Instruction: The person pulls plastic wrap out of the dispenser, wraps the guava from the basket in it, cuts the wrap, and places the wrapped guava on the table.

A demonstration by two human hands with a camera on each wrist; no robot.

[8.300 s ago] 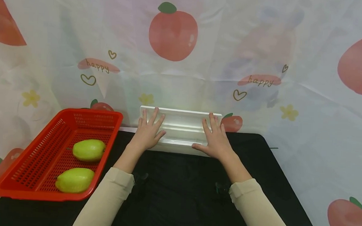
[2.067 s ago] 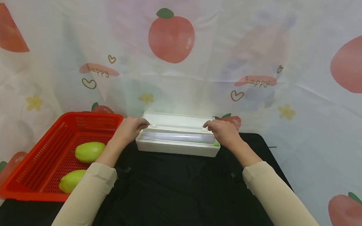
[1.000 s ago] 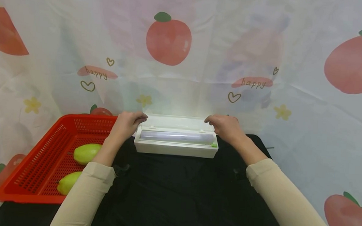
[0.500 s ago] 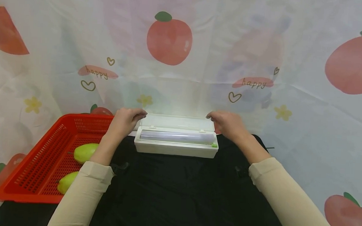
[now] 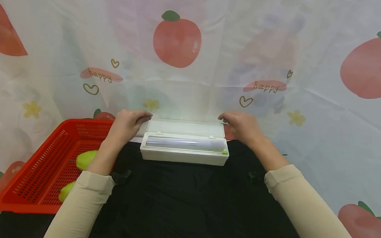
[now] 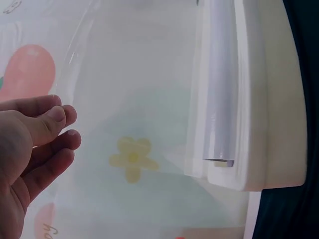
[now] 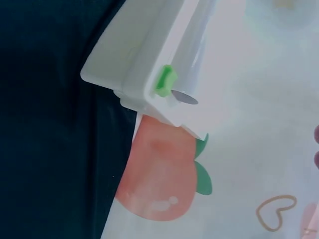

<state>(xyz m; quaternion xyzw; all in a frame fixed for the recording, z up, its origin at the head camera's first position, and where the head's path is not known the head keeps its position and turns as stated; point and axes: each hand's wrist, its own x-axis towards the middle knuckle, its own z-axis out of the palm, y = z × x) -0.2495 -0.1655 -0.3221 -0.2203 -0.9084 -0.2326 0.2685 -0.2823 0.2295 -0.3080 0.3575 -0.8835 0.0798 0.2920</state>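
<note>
A white cling film box [image 5: 183, 156] stands at the back of the black table, its pale lid [image 5: 185, 128] tipped back on its hinge. Inside lies the roll of cling film [image 5: 184, 144], also visible in the left wrist view [image 6: 219, 89]. A green slider [image 7: 166, 80] sits at the box's right end. My left hand [image 5: 125, 126] pinches the edge of the clear film [image 6: 75, 50] between thumb and fingers, beyond the box's left end. Past the right end, my right hand [image 5: 241, 127] has thumb and fingertips together on the film's other corner; the wrist view shows only its fingertips [image 7: 317, 144].
A red plastic basket [image 5: 40, 154] stands at the left with two yellow-green fruits [image 5: 85, 159], partly hidden by my left arm. Close behind the box hangs a white printed cloth [image 5: 185, 93]. The black table cover [image 5: 186, 201] extends in front.
Earlier, both hands lay spread on the box; then the lid stood open, with pinched fingers near its hinge. Since then both hands have risen and moved slightly apart, past the lid's upper corners.
</note>
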